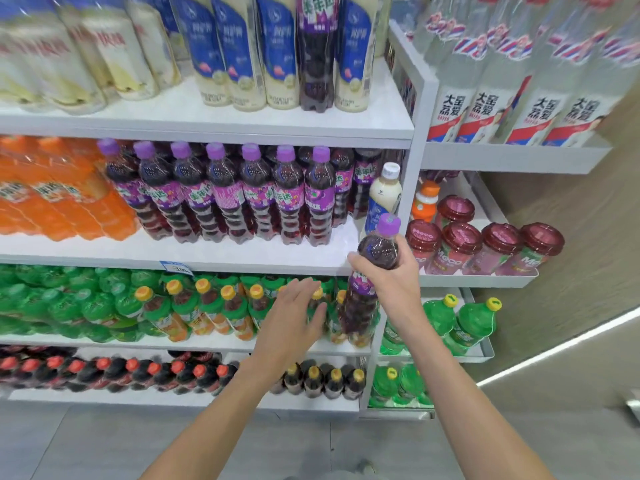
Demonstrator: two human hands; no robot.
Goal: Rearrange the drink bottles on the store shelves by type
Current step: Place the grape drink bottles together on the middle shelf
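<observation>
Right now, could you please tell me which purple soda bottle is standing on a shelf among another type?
The purple soda bottle on the top shelf: it alone stands between blue-labelled milky bottles.

Purple bottles [188,195] read "美年达" (cups [450,258]: "Meco").

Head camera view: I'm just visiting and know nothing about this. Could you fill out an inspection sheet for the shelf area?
Surface: white shelves, stocked with drinks.
Job's things: purple bottle in hand; purple stray among blue-label bottles on the top shelf; white-capped bottle ends the purple row.
Clutter: nothing seen.
Grips: right hand holds the purple bottle; left hand open, fingers straight at the yellow-capped bottles.
Cables: nothing seen.
Surroundings: side rack with red-lidded cups; grey floor.
</observation>
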